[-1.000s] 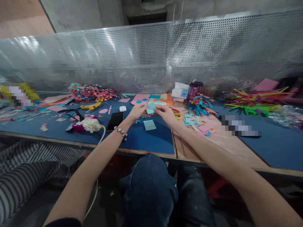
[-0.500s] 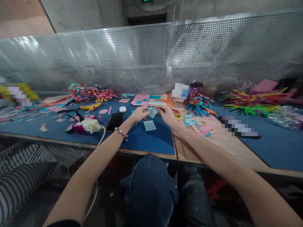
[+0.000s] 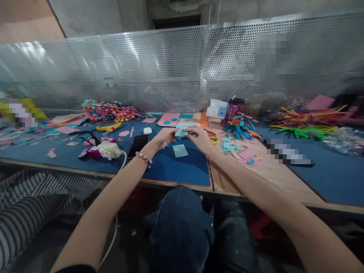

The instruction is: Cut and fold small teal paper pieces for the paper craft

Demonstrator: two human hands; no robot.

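Note:
My left hand [image 3: 165,137] and my right hand [image 3: 200,137] meet over the blue table mat [image 3: 182,170]. Together they pinch a small light-blue paper square [image 3: 181,131], each hand on one side of it, fingers closed on its edges. A second light-blue paper square [image 3: 180,150] lies flat on the mat just below the hands. A beaded bracelet [image 3: 143,159] sits on my left wrist.
A black phone [image 3: 138,145] and a glue gun on its pink stand [image 3: 104,149] lie left of the hands. Coloured paper sheets [image 3: 182,119], scraps [image 3: 239,149], paper flowers [image 3: 109,110], a tissue box [image 3: 216,109] and a purple cup [image 3: 233,107] stand behind, before a perforated metal screen [image 3: 170,72]. A striped sleeve [image 3: 34,204] is at the left.
Both hands have lowered the held paper square a little toward the mat and turned it flatter. The square lying on the mat has not moved.

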